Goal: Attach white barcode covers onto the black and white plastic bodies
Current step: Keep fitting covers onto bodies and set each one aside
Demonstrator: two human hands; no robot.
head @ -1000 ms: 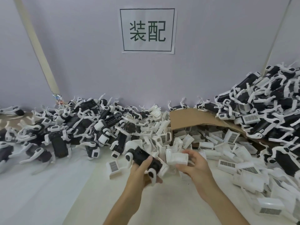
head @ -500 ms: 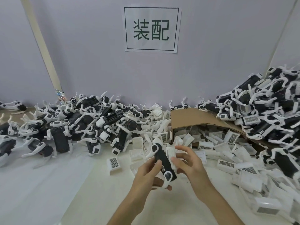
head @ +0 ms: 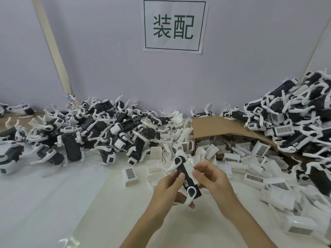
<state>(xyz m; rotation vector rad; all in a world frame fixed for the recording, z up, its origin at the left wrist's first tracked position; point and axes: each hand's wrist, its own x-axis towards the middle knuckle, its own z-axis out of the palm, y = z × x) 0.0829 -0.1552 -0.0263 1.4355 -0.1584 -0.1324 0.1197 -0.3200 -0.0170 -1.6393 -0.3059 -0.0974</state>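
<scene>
In the head view, the black and white plastic body (head: 185, 176) is held up at lower centre, above the table and in front of the loose parts. Its long axis runs steeply from upper left to lower right, the far end tipped away toward the wall and the near end toward the bottom of the frame. A white leg with a round black joint sits at each end.

The left hand (head: 166, 187) grips the body from the left, with the thumb laid across the black flank and the fingers curled beneath. The right hand (head: 213, 178) pinches a white barcode cover (head: 190, 167) against the body's right side. The fingers hide the joint, so it may be seated or only touching.

The table (head: 111, 221) is cream, with a paler sheet (head: 35, 194) over its left part. A heap of bodies (head: 107, 133) fills the middle left, and a taller heap (head: 295, 119) climbs the right edge. Between them a cardboard box (head: 215, 126) lies on its side, with loose covers (head: 232, 154) spilling toward lower right. One cover (head: 129, 173) lies barcode-up, apart, left of the hands. Behind stands a pale lilac wall (head: 107, 59), with a printed sign (head: 174, 26) at top centre and a beige strip (head: 52, 43) slanting down the upper left.
</scene>
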